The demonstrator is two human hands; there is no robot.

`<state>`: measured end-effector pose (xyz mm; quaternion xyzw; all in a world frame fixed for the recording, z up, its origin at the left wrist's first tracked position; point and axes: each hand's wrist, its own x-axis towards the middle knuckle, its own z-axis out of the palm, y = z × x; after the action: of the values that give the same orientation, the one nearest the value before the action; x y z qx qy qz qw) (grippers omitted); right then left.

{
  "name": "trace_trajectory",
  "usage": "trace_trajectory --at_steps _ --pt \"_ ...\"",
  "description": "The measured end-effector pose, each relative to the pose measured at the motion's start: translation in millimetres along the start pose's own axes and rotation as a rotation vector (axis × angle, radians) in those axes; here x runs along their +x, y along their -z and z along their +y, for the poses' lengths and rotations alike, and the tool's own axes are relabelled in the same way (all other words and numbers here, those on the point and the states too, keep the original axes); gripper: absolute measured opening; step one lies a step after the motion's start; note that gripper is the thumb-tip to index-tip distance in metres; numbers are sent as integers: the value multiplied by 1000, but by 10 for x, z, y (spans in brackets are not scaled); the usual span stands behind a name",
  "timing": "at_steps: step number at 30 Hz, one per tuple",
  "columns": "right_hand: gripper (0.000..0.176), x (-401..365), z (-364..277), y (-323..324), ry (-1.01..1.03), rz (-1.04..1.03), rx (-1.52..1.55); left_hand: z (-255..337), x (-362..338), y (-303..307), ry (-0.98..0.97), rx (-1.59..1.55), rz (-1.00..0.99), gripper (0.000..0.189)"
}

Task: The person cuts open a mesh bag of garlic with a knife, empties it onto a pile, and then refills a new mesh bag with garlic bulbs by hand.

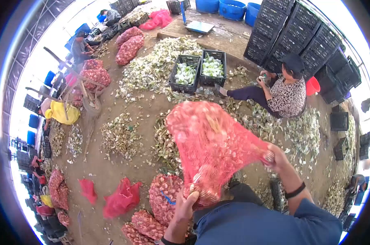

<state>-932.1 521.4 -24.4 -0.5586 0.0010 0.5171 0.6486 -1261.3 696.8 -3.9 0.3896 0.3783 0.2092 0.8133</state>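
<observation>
A large red mesh sack (209, 139) full of pale bulbs is held up in front of my body. My left hand (188, 204) is closed on its lower left corner. At the right, my right hand (276, 157) grips another corner, with the mesh stretched toward it. The sack's far end bulges with bulbs and is slightly blurred. Beside my left hand stands a filled red sack (162, 194) with a blue tie, and more filled sacks (146, 226) lie below it.
Empty red sacks (123, 198) lie on the floor to the left. Ahead are leaf piles (152, 67) and two black crates (186, 85) of peeled bulbs. A seated person (289, 92) works at the right near stacked crates (291, 30). A cart (91, 102) stands at the left.
</observation>
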Motion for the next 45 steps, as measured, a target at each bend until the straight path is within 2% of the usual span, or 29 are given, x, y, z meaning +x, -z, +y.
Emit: trace_trajectory --at_steps 3,4,7,9,10,11,12,13,15,16,17,18,19,20,22,24,25,26,28,30,31,32,33,34,36,38,39,43,45 --pt "44 -148 511 526 -194 12 71 -104 -103 91 35 62 3 45" --pt "44 -63 740 585 -206 3 63 -273 -140 222 120 200 -12 44" --pt "49 118 1331 648 -243 94 60 -633 -6 128 112 419 47 42" --pt "57 322 1481 554 -243 191 -214 -807 227 174 150 330 90 40" --pt "64 409 1475 558 -245 201 -221 -884 306 229 166 162 128 40" --pt "64 449 1385 501 -252 205 -225 -940 324 264 185 -8 164 41" --pt "63 459 1209 369 -206 139 -239 -761 343 285 210 53 180 44" --pt "63 418 1012 197 -158 76 -250 -664 413 293 118 -53 144 46" --pt "63 337 385 -376 -66 -54 -445 -113 495 245 100 -88 210 45" --pt "64 195 -92 -751 -95 -71 -528 172 505 192 55 -103 224 43" --pt "65 98 -459 -991 -133 -88 -608 447 550 169 -103 -119 151 41" --pt "65 132 -611 -954 46 -98 -522 646 552 242 -208 -164 -102 41" --pt "66 145 -722 -871 223 -109 -437 954 484 22 -239 -50 -68 48" --pt "66 59 -863 -832 226 -114 -441 1089 372 -154 -252 -45 -85 51" --pt "66 -222 -1086 -768 398 -264 -69 1089 237 -254 -246 -40 -91 54" --pt "65 56 -734 -476 354 -184 -105 1031 137 -314 -643 -87 -68 60" --pt "64 162 -534 -307 323 -103 -137 1024 130 -258 -576 -186 -124 67" --pt "59 125 -414 -225 277 -73 -130 1054 132 -179 -531 -94 -102 65" --pt "56 -153 -857 -297 306 -125 -54 1077 111 -231 -527 -5 -64 64" --pt "49 -366 -753 -167 246 -124 73 1008 -145 -437 -424 235 93 52" --pt "49 -281 -706 -97 268 -152 58 981 -228 -587 -375 53 -29 43" --pt "48 -294 -505 30 249 -125 132 812 -42 -371 -371 9 -290 37" --pt "46 -356 -200 180 198 -87 215 642 -87 -500 -303 115 -115 41" --pt "44 -381 27 335 147 -48 271 377 -119 -422 -95 115 -18 41" --pt "39 -253 420 730 26 -13 307 -189 11 -183 -107 218 -207 45" --pt "32 -87 1080 976 -101 88 186 -483 -11 -149 -16 225 -121 47" --pt "29 32 1291 995 -143 174 81 -659 43 -44 27 217 -109 47" --pt "29 230 1240 378 -170 178 -13 -873 240 179 77 59 48 47" --pt "38 376 1014 171 -134 175 -129 -754 417 251 -69 24 48 46"
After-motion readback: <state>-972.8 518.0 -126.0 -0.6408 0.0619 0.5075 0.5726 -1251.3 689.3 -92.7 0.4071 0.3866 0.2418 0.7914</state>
